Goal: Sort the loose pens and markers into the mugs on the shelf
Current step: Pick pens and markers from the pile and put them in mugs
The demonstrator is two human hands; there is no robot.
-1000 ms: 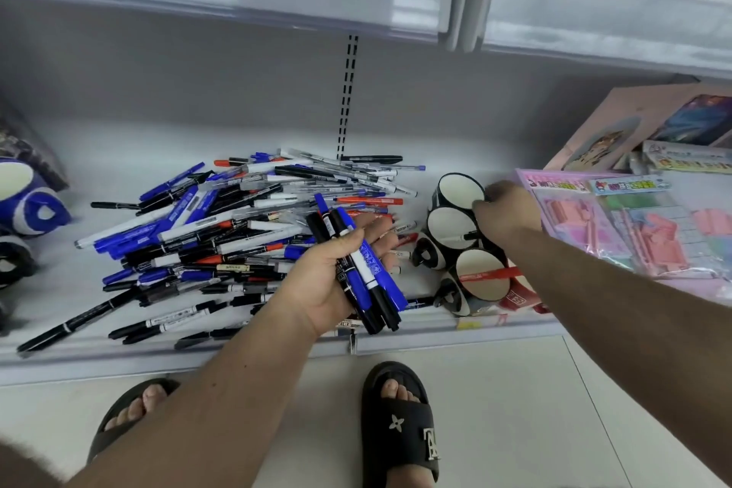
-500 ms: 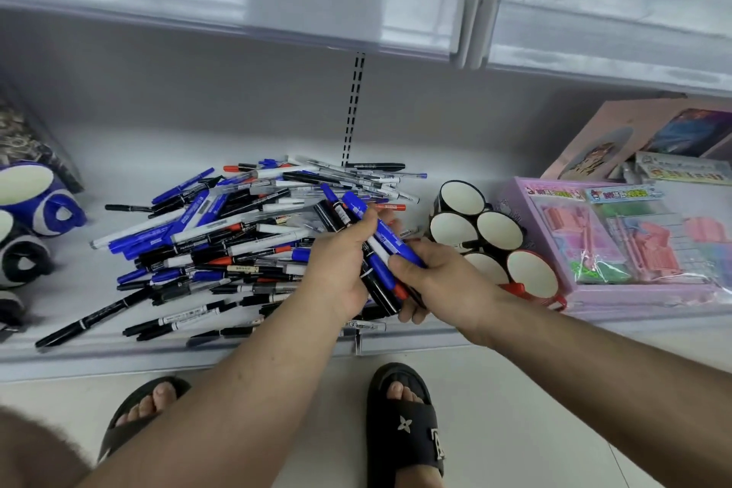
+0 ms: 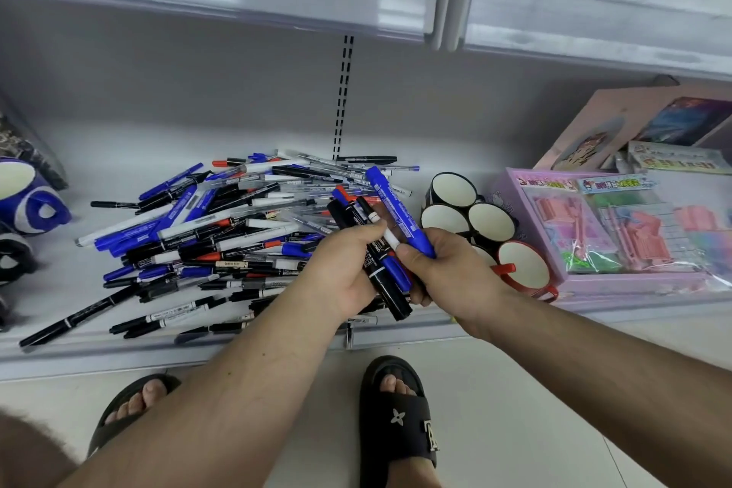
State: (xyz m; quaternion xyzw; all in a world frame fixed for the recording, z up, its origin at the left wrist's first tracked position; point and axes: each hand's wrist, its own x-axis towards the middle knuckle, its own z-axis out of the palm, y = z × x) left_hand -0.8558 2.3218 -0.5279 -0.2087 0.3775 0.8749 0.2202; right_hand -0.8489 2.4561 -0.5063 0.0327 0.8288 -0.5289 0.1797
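Shelf (image 3: 277,341) unchanged — right hand (image 3: 447,269) now lifts blue marker (image 3: 396,210) from left hand's (image 3: 348,269) gripped bundle (image 3: 376,261).

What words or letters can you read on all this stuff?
Black slide sandal: a flower emblem and a metal letter, maybe "A"; not sure.
Thick blue marker gripped by the right hand: print too blurred.
Black markers in the left hand: labels unreadable.
Pink stationery packs: coloured header characters, too blurred.
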